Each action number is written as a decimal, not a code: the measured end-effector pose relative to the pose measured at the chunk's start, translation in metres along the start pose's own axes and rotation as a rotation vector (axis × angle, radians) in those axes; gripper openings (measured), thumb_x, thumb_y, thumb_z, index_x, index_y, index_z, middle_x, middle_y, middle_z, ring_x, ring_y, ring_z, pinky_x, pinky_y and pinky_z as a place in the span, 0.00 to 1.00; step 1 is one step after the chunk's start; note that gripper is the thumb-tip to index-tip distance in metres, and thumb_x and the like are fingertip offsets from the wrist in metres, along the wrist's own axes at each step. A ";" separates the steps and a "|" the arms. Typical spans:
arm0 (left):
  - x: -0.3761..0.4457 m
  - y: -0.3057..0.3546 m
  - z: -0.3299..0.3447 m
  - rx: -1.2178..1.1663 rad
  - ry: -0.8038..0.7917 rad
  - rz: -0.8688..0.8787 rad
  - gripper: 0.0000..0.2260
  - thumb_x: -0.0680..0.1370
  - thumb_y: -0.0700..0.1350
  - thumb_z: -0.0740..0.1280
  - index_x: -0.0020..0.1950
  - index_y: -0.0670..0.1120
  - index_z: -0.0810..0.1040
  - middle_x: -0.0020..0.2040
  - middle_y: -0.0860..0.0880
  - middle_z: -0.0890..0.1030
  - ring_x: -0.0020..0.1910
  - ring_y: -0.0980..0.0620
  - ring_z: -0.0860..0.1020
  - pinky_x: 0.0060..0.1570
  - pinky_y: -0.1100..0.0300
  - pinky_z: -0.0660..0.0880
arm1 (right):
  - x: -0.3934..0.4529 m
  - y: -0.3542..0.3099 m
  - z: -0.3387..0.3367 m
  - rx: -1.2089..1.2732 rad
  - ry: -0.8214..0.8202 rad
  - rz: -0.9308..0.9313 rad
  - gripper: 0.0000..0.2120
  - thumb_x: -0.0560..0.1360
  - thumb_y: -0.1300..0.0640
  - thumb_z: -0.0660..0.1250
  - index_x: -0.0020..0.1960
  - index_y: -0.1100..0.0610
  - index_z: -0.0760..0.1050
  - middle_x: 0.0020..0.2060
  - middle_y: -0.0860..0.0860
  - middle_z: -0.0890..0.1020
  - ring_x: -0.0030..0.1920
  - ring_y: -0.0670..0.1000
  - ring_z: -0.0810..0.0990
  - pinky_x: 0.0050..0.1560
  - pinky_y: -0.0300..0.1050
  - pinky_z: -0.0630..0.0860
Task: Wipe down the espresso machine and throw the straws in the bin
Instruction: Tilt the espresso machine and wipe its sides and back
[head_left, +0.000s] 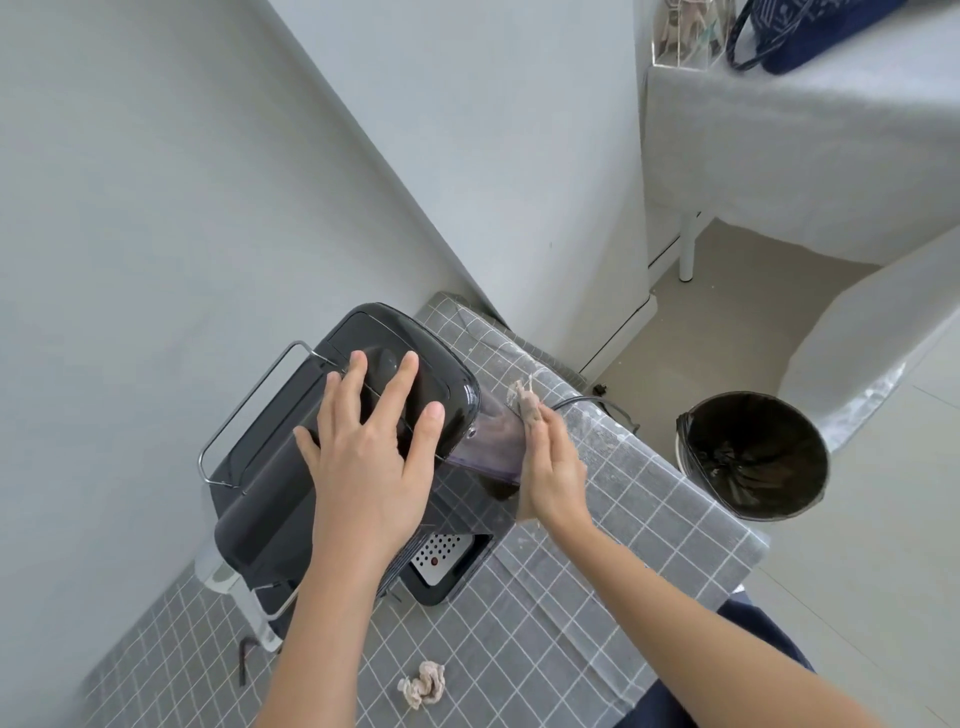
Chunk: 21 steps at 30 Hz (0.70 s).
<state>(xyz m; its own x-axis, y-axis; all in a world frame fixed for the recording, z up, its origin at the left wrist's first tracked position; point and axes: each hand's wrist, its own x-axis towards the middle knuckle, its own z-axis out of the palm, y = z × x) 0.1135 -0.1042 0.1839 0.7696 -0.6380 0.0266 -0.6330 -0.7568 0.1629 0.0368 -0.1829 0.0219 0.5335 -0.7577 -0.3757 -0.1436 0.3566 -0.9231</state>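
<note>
A black espresso machine (270, 488) stands on a grey checked tablecloth (571, 571) by the wall. My left hand (363, 447) lies flat on its top, fingers spread, holding nothing. My right hand (553, 467) presses a grubby cloth (525, 400) against the machine's right side, by the clear water tank (488, 441). A dark bent straw (247, 657) lies on the cloth at the lower left. The bin (753, 457), lined with a black bag, stands open on the floor to the right.
A crumpled beige rag (423, 688) lies near the table's front edge. The machine's power cord (597, 402) runs off the table's right edge. A white-draped table (779, 156) with a dark blue bag stands at the back right.
</note>
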 end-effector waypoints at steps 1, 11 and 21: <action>0.000 0.000 0.000 0.003 -0.003 0.000 0.23 0.77 0.63 0.51 0.73 0.65 0.59 0.78 0.51 0.53 0.77 0.48 0.47 0.70 0.34 0.46 | -0.001 0.001 -0.009 -0.012 0.023 0.023 0.14 0.83 0.50 0.51 0.59 0.48 0.74 0.50 0.44 0.81 0.52 0.47 0.78 0.51 0.43 0.72; 0.001 0.002 -0.003 0.012 -0.013 0.000 0.23 0.78 0.61 0.53 0.73 0.64 0.59 0.78 0.50 0.53 0.78 0.48 0.47 0.70 0.34 0.45 | -0.010 0.044 -0.083 -0.717 0.131 -0.146 0.22 0.76 0.67 0.57 0.68 0.55 0.68 0.76 0.56 0.61 0.78 0.57 0.52 0.76 0.52 0.50; 0.001 0.002 -0.002 0.010 -0.013 -0.009 0.22 0.78 0.61 0.53 0.73 0.64 0.59 0.78 0.51 0.53 0.77 0.48 0.47 0.70 0.35 0.45 | -0.001 0.101 -0.078 -1.275 -0.229 -0.415 0.37 0.62 0.69 0.71 0.68 0.50 0.69 0.71 0.59 0.69 0.73 0.66 0.59 0.70 0.68 0.61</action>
<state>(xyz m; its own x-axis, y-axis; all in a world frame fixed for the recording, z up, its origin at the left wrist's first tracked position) 0.1132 -0.1065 0.1866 0.7741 -0.6330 0.0121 -0.6270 -0.7638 0.1535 -0.0433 -0.1883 -0.0774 0.8327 -0.5337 -0.1477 -0.5380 -0.7164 -0.4442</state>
